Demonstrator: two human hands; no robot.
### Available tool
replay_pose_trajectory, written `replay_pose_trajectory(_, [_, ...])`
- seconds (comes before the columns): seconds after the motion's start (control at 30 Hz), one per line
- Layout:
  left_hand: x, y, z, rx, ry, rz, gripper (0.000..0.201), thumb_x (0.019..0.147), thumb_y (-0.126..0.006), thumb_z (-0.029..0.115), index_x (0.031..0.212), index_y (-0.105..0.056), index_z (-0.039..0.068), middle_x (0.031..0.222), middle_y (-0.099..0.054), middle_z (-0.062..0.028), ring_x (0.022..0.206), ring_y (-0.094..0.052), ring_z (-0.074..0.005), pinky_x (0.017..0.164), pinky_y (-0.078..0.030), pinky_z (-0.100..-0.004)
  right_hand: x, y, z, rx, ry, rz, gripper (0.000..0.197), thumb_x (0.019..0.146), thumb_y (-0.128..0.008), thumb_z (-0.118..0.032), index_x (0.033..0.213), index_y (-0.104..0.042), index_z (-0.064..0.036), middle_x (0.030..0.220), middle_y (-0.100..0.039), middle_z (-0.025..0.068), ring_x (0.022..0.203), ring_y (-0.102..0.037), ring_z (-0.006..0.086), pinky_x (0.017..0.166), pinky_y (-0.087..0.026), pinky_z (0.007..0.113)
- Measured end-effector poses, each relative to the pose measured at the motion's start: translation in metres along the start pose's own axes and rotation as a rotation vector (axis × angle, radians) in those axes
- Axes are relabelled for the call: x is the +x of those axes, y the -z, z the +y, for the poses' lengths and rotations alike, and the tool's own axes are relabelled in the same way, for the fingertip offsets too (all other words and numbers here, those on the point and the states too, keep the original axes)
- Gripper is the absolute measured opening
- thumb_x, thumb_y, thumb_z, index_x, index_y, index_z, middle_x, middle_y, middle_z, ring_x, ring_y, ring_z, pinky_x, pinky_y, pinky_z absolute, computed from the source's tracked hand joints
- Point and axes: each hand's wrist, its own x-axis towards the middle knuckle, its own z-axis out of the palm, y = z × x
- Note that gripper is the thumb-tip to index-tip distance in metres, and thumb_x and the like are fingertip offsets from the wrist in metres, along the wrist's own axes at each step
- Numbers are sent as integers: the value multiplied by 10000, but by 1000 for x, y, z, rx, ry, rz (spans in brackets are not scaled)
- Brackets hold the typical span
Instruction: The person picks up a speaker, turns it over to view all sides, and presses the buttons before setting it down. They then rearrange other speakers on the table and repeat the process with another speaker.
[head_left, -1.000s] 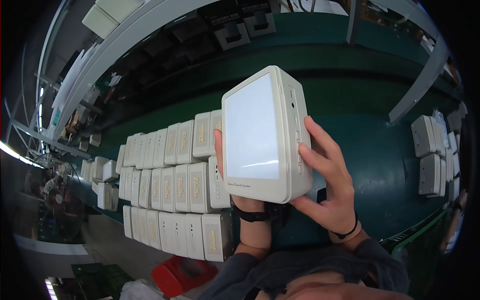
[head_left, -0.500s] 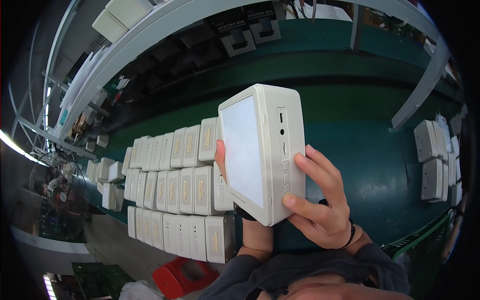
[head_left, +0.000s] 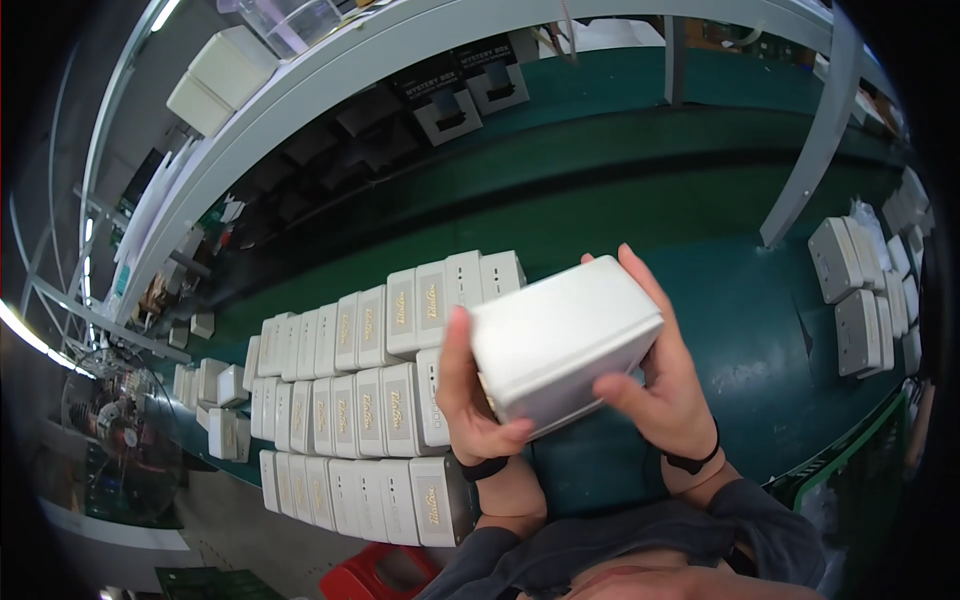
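The pale box (head_left: pixel 565 325) is clamped between left grip (head_left: pixel 468 405) and right grip (head_left: pixel 672 395), its long axis seemingly slanting from one to the other, rows of boxes (head_left: pixel 344 415) nearer the left.

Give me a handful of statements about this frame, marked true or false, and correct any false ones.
1. The left grip and right grip both hold one pale box-shaped device. True.
2. The right grip lies flat, holding nothing. False: it holds the device's right end.
3. Three rows of similar pale boxes stand left of the device. True.
4. A blue stool shows at the lower edge. False: the red stool shows there.
5. Each wrist wears a dark wristband. True.
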Motion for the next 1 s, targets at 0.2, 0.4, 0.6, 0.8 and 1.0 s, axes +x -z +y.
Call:
replay_pose_trajectory(0.2, [6, 1, -8, 112, -141, -372, 920, 635, -766, 120, 1421, -292, 55, 1269, -472, -279, 1196, -473, -370, 1010, -338, -414, 6, 23, 1, -3, 41, 5, 819, 672, -788, -95, 1368, -361, -21, 1394, -380, 173, 1238, -417, 240, 1035, -318, 329])
replay_pose_trajectory(0.4, [9, -12, -13, 180, -156, -304, 837, 660, -757, 110, 1384, -343, 55, 1215, -507, -272, 1131, -513, -353, 962, -387, -407, 10, 23, 5, 100, 100, 30, 784, 658, -788, -63, 1341, -404, -21, 1346, -439, 182, 1227, -442, 248, 1023, -338, 329])
replay_pose_trajectory(0.6, [8, -12, -25, 139, -254, -124, 735, 722, -726, 319, 1315, -396, 38, 1150, -529, -244, 1030, -550, -302, 877, -440, -373, 11, 16, 6, -138, 253, 4, 923, 607, -841, -180, 1365, -347, 0, 1333, -439, 221, 1243, -439, 290, 1026, -344, 349])
replay_pose_trajectory(0.8, [9, -28, -11, -72, 64, 203, 771, 758, -604, 521, 1316, -372, 43, 1143, -515, -226, 1033, -537, -298, 865, -450, -382, 3, 17, -3, -178, 323, -181, 913, 604, -842, -191, 1358, -367, 6, 1345, -429, 214, 1249, -431, 297, 1036, -315, 356])
replay_pose_trajectory(1.0, [12, -26, -4, -4, 124, 239, 738, 800, -537, 531, 1326, -353, 48, 1203, -487, -242, 1092, -511, -320, 907, -434, -414, 8, 13, -6, -265, 260, -208, 751, 692, -765, -123, 1349, -412, -37, 1346, -406, 227, 1252, -405, 306, 1000, -353, 376])
